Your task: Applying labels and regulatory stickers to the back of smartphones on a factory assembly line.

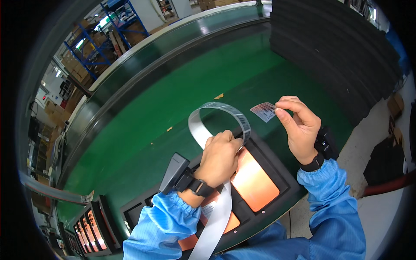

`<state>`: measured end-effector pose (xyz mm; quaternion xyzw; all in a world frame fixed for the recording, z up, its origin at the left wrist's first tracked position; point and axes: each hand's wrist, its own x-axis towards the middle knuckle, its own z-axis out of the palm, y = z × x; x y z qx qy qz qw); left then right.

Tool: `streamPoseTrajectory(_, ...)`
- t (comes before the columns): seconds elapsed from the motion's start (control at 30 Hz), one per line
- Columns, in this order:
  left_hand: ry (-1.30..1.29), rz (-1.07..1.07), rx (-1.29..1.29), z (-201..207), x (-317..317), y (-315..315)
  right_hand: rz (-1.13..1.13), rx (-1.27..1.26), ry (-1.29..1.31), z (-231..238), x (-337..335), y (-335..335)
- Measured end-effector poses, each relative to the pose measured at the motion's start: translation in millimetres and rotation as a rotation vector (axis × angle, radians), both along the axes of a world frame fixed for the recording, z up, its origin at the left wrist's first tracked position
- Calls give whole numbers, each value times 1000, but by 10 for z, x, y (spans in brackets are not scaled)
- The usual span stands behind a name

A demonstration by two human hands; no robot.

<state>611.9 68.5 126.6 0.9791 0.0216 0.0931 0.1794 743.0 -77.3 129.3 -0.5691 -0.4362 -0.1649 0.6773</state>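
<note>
Head camera: up on the person's head, the left 1 of 2 fisheyes, looking from above
Facing: down and ahead across the green desk (164, 104), upright and unmirrored
Nearness: left hand (220, 158) and right hand (300, 128) both close, right of the view's middle
Lower edge: both blue sleeves (333, 203) reach in here
Upper left: blue rack (115, 26) over there, far off
Rim: dark, round, straight edges bowing toward it

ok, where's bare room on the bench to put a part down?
Biggest patch: the green bench beyond the looped strip, left of the black stack, bar a few small scraps. A smaller one lies between the label in the right hand and that stack. Crowded: near edge, with black tray, orange panels, strip and left hand.
</note>
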Motion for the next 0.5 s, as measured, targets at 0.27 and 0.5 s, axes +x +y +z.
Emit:
streamPoseTrajectory(0.27, -99, -91, 384, -94, 173, 4, 53, -27, 119, -154, 170, -28)
streamPoseTrajectory(0.5, -92, -80, 242, -123, 151, 118, 154, 40, 166, -176, 216, -77)
